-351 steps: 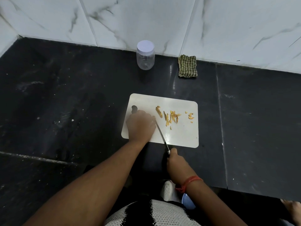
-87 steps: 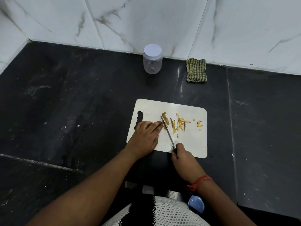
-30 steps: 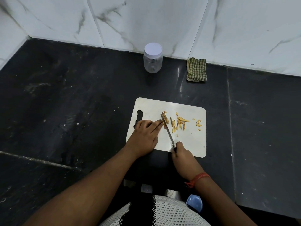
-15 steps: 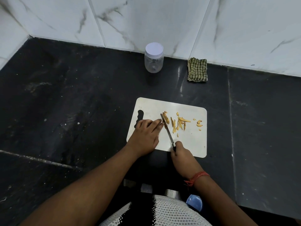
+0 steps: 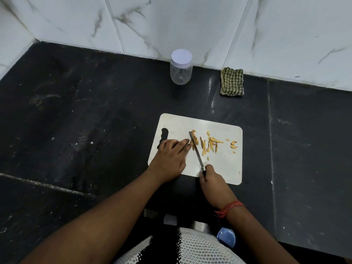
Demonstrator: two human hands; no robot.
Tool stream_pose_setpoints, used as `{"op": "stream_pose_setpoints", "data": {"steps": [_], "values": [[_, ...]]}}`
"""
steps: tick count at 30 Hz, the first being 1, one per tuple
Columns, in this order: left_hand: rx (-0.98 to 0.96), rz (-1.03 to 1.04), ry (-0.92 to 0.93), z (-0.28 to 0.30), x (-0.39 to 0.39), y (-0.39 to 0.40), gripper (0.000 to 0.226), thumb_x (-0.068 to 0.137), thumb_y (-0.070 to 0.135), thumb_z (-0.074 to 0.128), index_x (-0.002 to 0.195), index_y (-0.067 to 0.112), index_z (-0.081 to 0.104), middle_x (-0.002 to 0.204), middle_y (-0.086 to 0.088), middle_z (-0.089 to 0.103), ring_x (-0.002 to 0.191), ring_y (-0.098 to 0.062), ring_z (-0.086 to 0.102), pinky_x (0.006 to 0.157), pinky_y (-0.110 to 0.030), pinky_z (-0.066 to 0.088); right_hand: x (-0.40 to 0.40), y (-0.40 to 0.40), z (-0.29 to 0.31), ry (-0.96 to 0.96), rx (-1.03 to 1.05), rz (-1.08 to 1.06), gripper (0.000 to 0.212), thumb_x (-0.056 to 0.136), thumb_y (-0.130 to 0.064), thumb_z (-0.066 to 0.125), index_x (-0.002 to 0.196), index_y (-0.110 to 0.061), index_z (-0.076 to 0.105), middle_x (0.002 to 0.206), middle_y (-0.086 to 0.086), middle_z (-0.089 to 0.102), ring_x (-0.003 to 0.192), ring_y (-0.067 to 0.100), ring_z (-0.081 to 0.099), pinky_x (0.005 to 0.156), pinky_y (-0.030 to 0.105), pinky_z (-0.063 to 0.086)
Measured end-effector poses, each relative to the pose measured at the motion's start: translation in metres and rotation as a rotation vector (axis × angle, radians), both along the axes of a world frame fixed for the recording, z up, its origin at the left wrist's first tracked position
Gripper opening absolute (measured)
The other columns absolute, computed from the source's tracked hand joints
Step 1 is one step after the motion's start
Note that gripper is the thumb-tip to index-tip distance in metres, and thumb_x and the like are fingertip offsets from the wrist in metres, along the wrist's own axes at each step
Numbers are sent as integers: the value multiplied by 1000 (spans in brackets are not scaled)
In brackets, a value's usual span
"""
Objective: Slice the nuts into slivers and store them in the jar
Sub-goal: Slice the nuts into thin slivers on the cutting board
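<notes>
A white cutting board (image 5: 224, 168) lies on the black counter. Yellow nut slivers (image 5: 210, 144) are strewn across its middle, with a few crumbs (image 5: 233, 145) to the right. My left hand (image 5: 171, 159) rests on the board's left half, its straight fingertips pressing a nut piece (image 5: 192, 144) beside the blade. My right hand (image 5: 211, 178) grips the handle of a small knife (image 5: 196, 149) at the board's near edge; the blade points away across the nut. A clear plastic jar (image 5: 181, 70) with a white lid on stands at the back by the wall.
A folded green checked cloth (image 5: 232, 81) lies against the marble-tiled wall, right of the jar. The black counter (image 5: 85, 121) spreads wide to the left and right of the board. A blue object (image 5: 226, 238) shows below the counter's front edge.
Over the last second the knife stays over the same nut piece with only slight blade shifts. Since the earliest frame, my left hand's fingers have stretched out toward the blade.
</notes>
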State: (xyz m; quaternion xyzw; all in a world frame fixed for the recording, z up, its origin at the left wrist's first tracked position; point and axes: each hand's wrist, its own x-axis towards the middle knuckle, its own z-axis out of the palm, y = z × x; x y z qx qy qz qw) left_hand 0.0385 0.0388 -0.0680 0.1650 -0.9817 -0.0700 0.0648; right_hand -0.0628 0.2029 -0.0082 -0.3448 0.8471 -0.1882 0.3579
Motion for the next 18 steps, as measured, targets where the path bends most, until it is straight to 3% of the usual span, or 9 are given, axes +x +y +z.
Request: {"op": "stream_pose_setpoints", "data": {"steps": [10,13,18], "values": [[1,6,-16,0,0,0,54,92,31,44,144,18,53,149,-1,48,115,-23,47,103,-45,38,-3,-3,-3,-1,10,39,6,103,-18,38,100,-13,38,80,2,54,60,9,46,54,29,32],[2,5,-15,1,0,0,53,92,31,45,143,18,53,148,-1,49,114,-23,47,102,-45,38,-4,-7,-4,-3,17,30,6,103,-17,37,100,-12,39,79,3,55,61,13,49,58,30,35],[-12,11,-40,2,-1,0,55,92,32,45,144,18,51,149,-1,47,116,-23,47,102,-45,38,-6,-12,-6,-4,44,40,1,101,-10,37,100,-10,38,71,-2,48,59,14,45,48,25,29]]}}
